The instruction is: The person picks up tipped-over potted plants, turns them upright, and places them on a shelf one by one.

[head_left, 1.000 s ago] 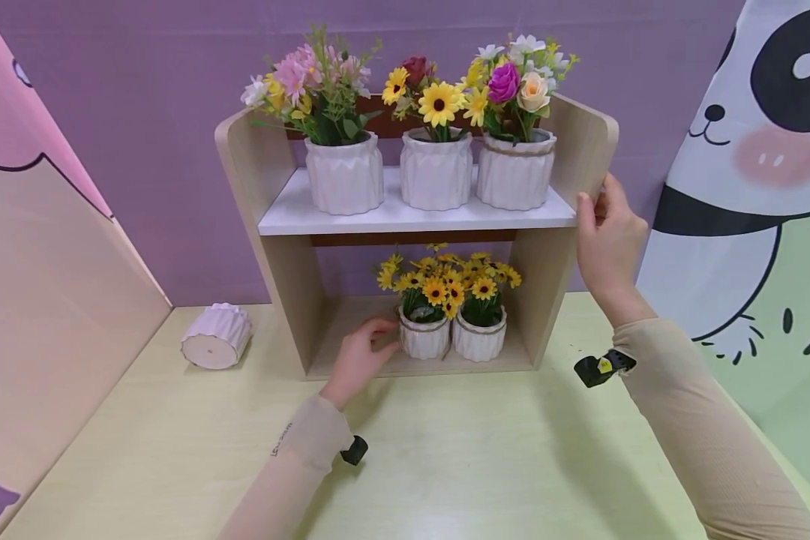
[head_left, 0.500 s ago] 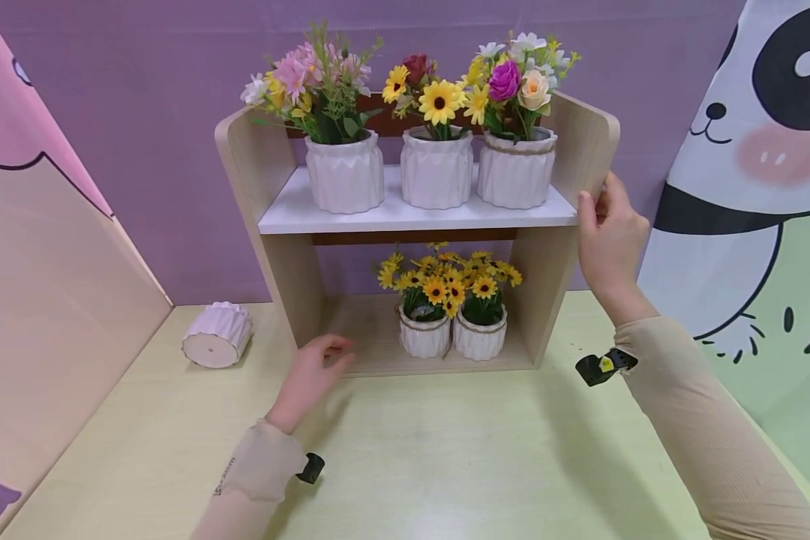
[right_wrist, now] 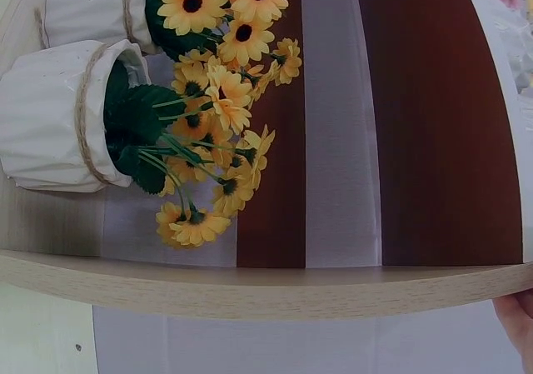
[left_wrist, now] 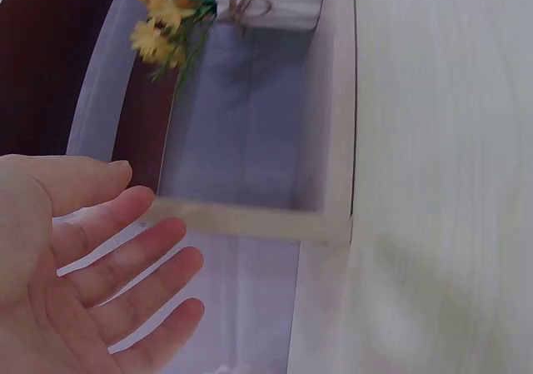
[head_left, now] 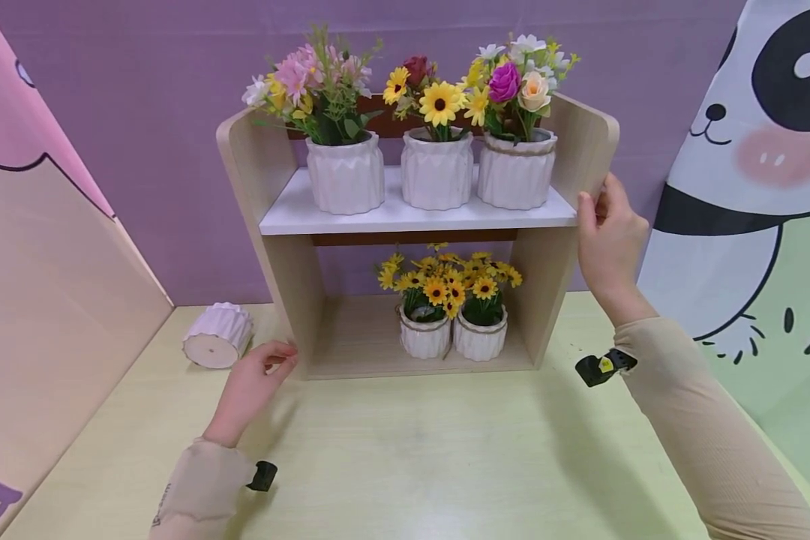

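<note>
My left hand [head_left: 253, 382], fingers loosely parted and holding nothing, hovers by the front left corner of the wooden shelf [head_left: 290, 300]. Just beyond it a white fluted pot [head_left: 217, 337] lies on its side on the table. With thumb in front and fingers behind, my right hand [head_left: 613, 240] grips the shelf's right side panel [head_left: 583, 146]. Two small twine-tied pots of yellow flowers, the left pot [head_left: 424, 336] and the right pot [head_left: 481, 337], stand side by side on the bottom board. The left wrist view shows my spread left fingers [left_wrist: 150, 282].
On the white upper board [head_left: 405, 217] stand a pot of pink flowers [head_left: 346, 176], a pot with a yellow sunflower and red bloom [head_left: 436, 172], and a twine-tied pot of mixed roses [head_left: 517, 172]. A purple cloth [head_left: 142, 150] hangs behind the pale table [head_left: 432, 450].
My left hand has moved left, away from the small yellow flower pots, past the shelf's left side toward the lying pot. The right hand keeps its grip on the side panel.
</note>
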`<state>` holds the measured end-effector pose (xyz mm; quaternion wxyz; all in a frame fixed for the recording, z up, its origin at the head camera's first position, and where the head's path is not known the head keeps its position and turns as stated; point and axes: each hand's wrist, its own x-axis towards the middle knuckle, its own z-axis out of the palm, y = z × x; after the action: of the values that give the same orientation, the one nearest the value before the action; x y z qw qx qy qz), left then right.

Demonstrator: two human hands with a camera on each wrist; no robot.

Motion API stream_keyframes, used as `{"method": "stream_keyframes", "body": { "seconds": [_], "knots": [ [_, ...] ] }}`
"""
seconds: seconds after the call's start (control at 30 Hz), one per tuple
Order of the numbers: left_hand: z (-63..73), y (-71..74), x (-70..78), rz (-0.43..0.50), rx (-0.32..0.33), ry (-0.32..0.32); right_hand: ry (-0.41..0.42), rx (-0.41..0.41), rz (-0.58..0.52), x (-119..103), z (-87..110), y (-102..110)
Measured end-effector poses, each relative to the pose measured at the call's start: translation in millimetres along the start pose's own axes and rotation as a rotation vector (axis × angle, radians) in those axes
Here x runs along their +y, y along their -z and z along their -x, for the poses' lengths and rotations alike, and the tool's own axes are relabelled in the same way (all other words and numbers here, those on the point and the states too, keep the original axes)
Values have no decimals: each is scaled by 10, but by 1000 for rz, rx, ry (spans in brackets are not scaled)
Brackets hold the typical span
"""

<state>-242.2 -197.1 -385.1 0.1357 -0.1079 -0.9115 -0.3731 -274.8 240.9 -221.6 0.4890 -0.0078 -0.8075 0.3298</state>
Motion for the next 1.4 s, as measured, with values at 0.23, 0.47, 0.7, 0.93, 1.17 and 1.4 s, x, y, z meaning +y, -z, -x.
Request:
{"method": "stream_keyframes", "body": {
  "seconds": [0.23, 0.47, 0.7, 0.93, 1.17, 1.4],
  "knots": [
    [15, 171, -97, -32, 84, 13, -11, -2, -3, 14, 11, 6],
    [-35, 310, -131, -100, 158, 22, -9, -3, 5, 11, 13, 16],
    [-139, 389, -174, -111, 207, 16, -23, -26, 13, 1, 7, 27],
    [-294, 458, -348, -174, 227, 65, -9, -23, 16, 6, 2, 13],
    [-411, 457, -513, -240, 221, 96, -1, -21, 11, 2, -2, 4],
    [-523, 433, -582, -301, 297, 27, -2, -24, 10, -1, -2, 7]
  ]
}}
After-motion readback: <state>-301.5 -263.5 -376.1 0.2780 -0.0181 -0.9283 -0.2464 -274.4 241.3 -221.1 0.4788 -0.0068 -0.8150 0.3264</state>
